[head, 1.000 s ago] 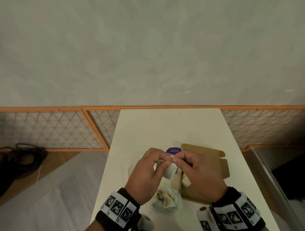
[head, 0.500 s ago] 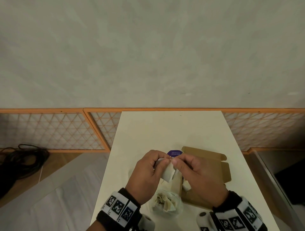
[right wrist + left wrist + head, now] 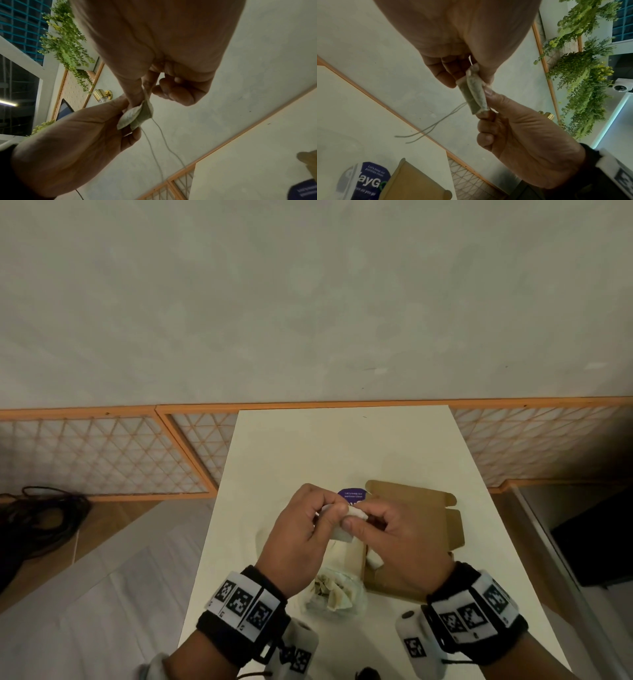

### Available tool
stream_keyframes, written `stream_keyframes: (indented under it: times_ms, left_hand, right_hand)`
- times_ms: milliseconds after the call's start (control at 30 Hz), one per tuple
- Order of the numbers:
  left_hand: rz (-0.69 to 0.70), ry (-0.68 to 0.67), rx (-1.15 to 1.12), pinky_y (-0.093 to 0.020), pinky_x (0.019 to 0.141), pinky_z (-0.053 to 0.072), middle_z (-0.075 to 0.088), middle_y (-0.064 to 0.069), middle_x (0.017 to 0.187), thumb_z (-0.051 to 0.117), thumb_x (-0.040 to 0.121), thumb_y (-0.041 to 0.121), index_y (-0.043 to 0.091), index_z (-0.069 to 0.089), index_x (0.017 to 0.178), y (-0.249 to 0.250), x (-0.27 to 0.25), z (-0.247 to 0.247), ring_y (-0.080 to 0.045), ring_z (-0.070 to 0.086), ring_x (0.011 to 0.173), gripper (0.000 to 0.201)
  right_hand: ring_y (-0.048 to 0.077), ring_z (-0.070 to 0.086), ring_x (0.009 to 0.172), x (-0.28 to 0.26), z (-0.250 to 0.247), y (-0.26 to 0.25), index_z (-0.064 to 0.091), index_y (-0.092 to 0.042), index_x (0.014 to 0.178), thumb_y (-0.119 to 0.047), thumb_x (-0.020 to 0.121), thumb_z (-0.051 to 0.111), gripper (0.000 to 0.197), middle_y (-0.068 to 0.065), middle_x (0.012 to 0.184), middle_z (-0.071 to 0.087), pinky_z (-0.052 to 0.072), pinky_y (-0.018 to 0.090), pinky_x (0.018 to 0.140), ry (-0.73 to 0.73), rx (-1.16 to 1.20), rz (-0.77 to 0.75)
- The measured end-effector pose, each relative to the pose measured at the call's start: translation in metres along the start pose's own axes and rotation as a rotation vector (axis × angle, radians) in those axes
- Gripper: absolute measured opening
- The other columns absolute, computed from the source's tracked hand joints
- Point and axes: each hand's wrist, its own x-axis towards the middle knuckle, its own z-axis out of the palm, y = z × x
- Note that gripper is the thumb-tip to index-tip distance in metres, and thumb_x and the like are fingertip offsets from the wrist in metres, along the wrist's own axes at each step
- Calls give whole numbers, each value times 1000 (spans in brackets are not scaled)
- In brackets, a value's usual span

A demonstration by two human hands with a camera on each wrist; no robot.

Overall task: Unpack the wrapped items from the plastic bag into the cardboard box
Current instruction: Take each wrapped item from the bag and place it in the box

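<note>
A small wrapped item (image 3: 342, 520) is being pinched between both hands above the table (image 3: 342, 446). The left hand (image 3: 301, 542) is being held with its thumb and fingertips curled onto one end of the wrapped item; the right hand (image 3: 394, 546) is being held with its thumb and forefinger pinching the other end. In the left wrist view, the wrapped item (image 3: 475, 92) is being shown as a pale, flat packet with greenish contents, stretched between the two pinches. Two thin strings (image 3: 433, 125) are hanging loose from the packet. In the right wrist view, the same packet (image 3: 137, 116) is being gripped at its folded corner, with the remaining fingers of the right hand (image 3: 171, 60) curled toward the palm.

All further positions are being given relative to the cardboard box (image 3: 418, 529). The box is lying open on the table, its flaps spread, directly under and beyond the right hand. The wrapped item is being held above the left edge of the box, not inside it. A white wrapped piece (image 3: 375, 558) is lying inside the box, at its near left corner. The clear plastic bag (image 3: 337, 594) is lying on the table just beside the near left corner of the box, with crumpled wrapped pieces visible inside. A purple label (image 3: 352, 497) is being shown at the far left corner of the box, partly hidden by the hands.
</note>
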Motion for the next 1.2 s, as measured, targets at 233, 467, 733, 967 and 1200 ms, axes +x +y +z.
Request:
stream_keyframes:
  times_ms: [233, 467, 733, 967, 1200]
  left_hand:
    - [-221, -77, 19, -17, 76, 51, 69, 19, 92, 61, 102, 35, 34, 69, 103, -40, -16, 11, -9, 66, 84, 8]
    - [-436, -287, 204, -17, 69, 47, 71, 19, 94, 62, 100, 31, 35, 68, 93, -96, -47, 37, -1, 60, 65, 9]
    - [-439, -564, 574, -31, 92, 48, 68, 6, 115, 44, 106, 37, 28, 64, 115, -136, -62, 66, -18, 63, 109, 23]
    - [-469, -558, 614, -34, 90, 51, 66, 8, 120, 48, 103, 43, 34, 59, 124, -137, -63, 75, -19, 65, 109, 25]
    - [-470, -583, 785, -37, 88, 53, 62, 4, 129, 41, 105, 42, 31, 51, 134, -129, -60, 84, -25, 68, 109, 32]
  right_hand:
    - [13, 62, 71, -24, -48, 24, 78, -23, 93, -26, 99, 66, 13, -1, 79, 71, 48, 20, 65, 59, -37, 156]
    - [2, 56, 65, -62, -61, 109, 74, -30, 84, -38, 97, 66, 18, -14, 70, 65, 41, 17, 60, 3, -256, 427]
    - [8, 52, 64, -40, -4, 206, 61, -29, 67, -35, 97, 65, 30, -9, 68, 60, 43, 30, 66, -235, -359, 610]
    - [23, 58, 79, -12, 24, 236, 64, -12, 89, -37, 96, 61, 26, 6, 86, 63, 42, 31, 69, -194, -419, 720]
    - [21, 65, 84, -14, 26, 236, 53, -26, 101, -41, 94, 63, 20, -3, 90, 66, 55, 36, 81, 33, -315, 767]
